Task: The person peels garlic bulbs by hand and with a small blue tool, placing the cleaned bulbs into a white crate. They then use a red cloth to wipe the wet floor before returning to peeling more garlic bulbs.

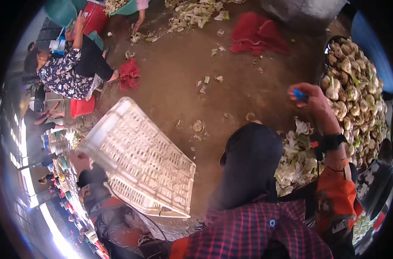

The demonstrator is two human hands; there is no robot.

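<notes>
My left hand (81,162) grips the end of a white slatted plastic crate (151,159), which is tilted at the lower left. Part of that hand is hidden by the crate's edge. Raised on the right, my right hand (310,96) is closed around a small blue object (300,96); its kind cannot be made out. Beside this hand is a large heap of garlic bulbs (356,95) in a container. Pale leafy trimmings (297,159) lie below my right wrist.
A dark rounded shape (252,159) and plaid cloth (256,233) fill the lower middle. Red cloths (256,34) and scraps lie on the brown floor (175,77). A seated person (67,71) is at upper left, near a red bucket (82,107). Another person's hand (139,25) reaches in above.
</notes>
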